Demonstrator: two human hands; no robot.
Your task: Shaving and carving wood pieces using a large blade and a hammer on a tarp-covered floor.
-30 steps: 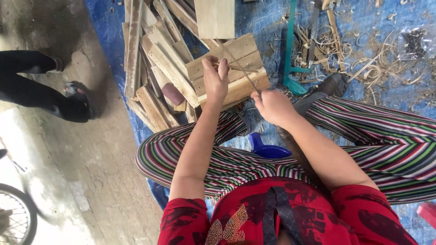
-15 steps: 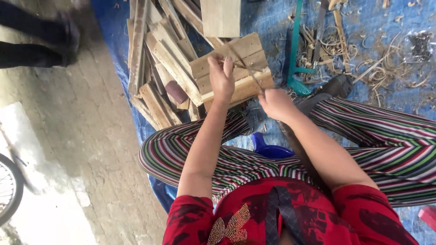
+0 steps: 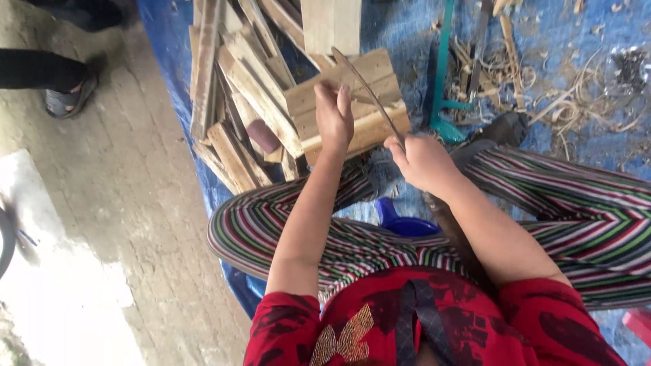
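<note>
Bamboo is what we've got going here, or at least a thin pale strip (image 3: 369, 91) that looks like it. Our left hand (image 3: 334, 118) has its grip closed on the strip, pinching it near the middle over the stack of wooden blocks (image 3: 352, 112). Our right hand (image 3: 424, 163) sits at about 4 o'clock from the left, fist wrapped shut around the strip's lower end, maybe with a blade handle in there too; we can't tell what else is inside the fist.

The bit that matters: the strip's long axis runs from roughly 11 o'clock down to 5 o'clock, top tip poking up past the blocks, bottom end vanishing into the right fist. So the free length lies up and away at 11 o'clock from the right grip, and the left hand is the one nearer that free end.

Around us: loose wooden slats (image 3: 237, 88) piled at 10 o'clock, all on a blue tarp (image 3: 400, 34) spread over the floor. A teal-framed tool (image 3: 441, 81) lies at 1 o'clock with pale shavings (image 3: 576, 95) scattered beyond it. A blue plastic thing (image 3: 403, 224) peeks out between our striped trouser legs. Someone else's sandalled foot (image 3: 68, 98) stands on the concrete at 9 o'clock. No packages, labels or signs anywhere we can see.
</note>
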